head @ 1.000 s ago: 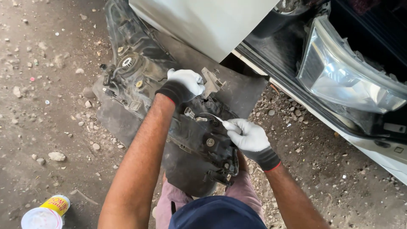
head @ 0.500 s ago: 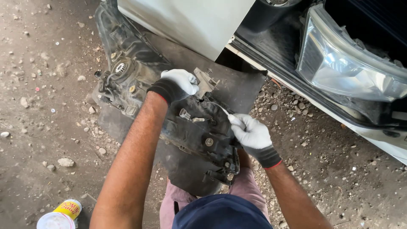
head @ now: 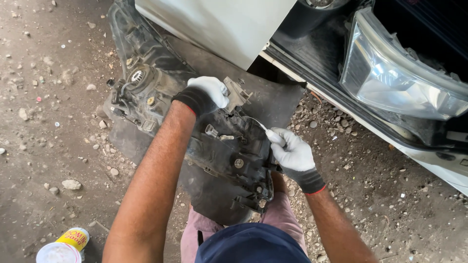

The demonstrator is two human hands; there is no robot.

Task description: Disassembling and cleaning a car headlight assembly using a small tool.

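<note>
A black headlamp housing (head: 229,156) rests back-side up over my knee. My left hand (head: 207,92), in a white glove with a black cuff, grips the housing's far top edge by a grey mounting bracket (head: 238,93). My right hand (head: 292,152), gloved the same way, pinches a thin white tube with a pointed nozzle (head: 265,130) against the housing's right rim. A second headlamp housing (head: 141,83) lies on the ground just beyond, its round sockets facing up.
A black mat (head: 273,102) lies under the housings on gravelly dirt. A white car with a clear headlamp (head: 399,78) stands at the upper right. A yellow can with a white lid (head: 63,247) sits at the lower left. Loose stones are scattered about.
The view has shifted slightly; the can has slid lower left in frame. My right hand has drifted a little down along the housing's rim. My left hand keeps its grip.
</note>
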